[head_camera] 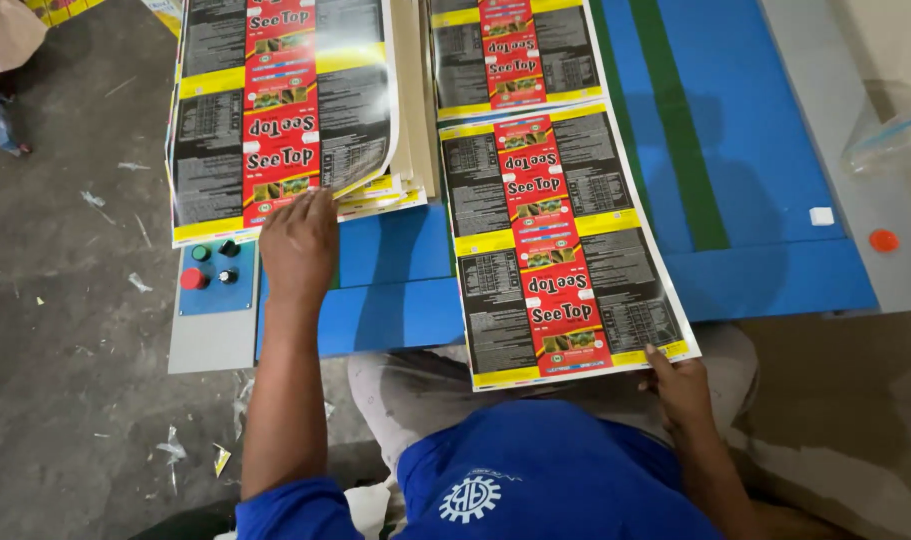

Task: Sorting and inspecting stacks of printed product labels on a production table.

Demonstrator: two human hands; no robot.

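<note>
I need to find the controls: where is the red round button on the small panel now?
In the head view the red button sits at the left on the blue control panel, below the stack of printed sheets and just left of the left hand.

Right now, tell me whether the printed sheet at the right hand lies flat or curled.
Flat. The printed sheet lies spread on the blue table, its near end overhanging the edge, where the right hand holds its corner.

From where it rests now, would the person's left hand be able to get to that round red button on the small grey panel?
Probably yes. The left hand rests on the stack of printed sheets, right beside the round red button; nothing lies between them.
</note>
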